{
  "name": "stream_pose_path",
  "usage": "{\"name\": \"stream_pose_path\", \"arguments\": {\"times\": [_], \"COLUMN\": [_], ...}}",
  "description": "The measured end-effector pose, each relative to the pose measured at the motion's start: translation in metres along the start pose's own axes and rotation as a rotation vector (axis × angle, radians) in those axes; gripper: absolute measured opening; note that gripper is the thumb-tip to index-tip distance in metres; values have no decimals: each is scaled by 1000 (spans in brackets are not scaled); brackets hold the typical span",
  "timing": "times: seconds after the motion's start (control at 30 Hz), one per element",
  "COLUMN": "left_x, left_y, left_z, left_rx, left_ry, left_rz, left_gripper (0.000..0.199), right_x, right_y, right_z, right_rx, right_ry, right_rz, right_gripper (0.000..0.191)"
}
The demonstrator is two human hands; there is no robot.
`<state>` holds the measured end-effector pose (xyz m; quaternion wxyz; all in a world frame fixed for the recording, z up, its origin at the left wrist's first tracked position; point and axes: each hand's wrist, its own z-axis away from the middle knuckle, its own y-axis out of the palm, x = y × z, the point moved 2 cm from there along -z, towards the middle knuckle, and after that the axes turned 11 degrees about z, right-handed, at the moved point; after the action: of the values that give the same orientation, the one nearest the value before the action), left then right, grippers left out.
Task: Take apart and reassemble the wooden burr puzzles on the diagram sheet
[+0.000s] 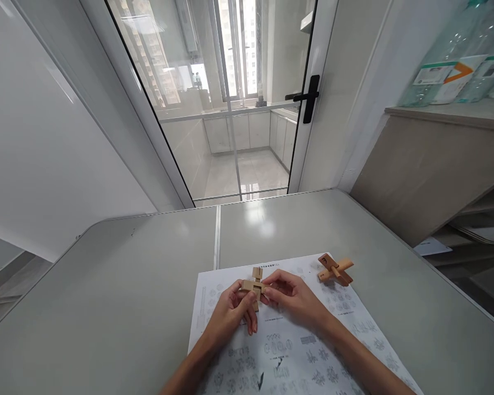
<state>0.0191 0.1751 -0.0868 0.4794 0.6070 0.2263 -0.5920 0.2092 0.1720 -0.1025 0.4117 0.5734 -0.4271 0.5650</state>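
A glass door [233, 129] is fitted with a black handle [311, 100]. Through the door, pale cupboards [239, 133] and a window [250, 52] are seen. Right of the door, labelled bottles [463, 71] are stood on a shelf [448, 116]. The door is flanked on its left by a white wall [61, 126].

L hand [233, 310] & R hand [292, 292] bare, fingers [280, 277] slim; forearms [352, 348] bare too, narrowing twd wrists [319, 317]
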Motion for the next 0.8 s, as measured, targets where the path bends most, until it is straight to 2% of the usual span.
{"name": "stream_pose_path", "arguments": {"times": [0.13, 0.27, 0.5, 0.8], "left_x": [-4, -6, -1, 1], "left_y": [4, 6, 2, 0], "left_z": [1, 1, 1, 5], "left_rx": [-6, -24, -65, -101], "left_ry": [32, 34, 19, 38], "left_rz": [-17, -17, -40, -23], "left_gripper": [40, 41, 42, 43], "right_x": [4, 7, 0, -2], "right_y": [1, 0, 2, 7], "right_z": [2, 3, 2, 1], "right_rx": [-9, -71, -133, -82], "right_ry": [-13, -16, -62, -43], "right_rz": [48, 141, 261, 236], "right_gripper": [31, 32, 30, 28]}}
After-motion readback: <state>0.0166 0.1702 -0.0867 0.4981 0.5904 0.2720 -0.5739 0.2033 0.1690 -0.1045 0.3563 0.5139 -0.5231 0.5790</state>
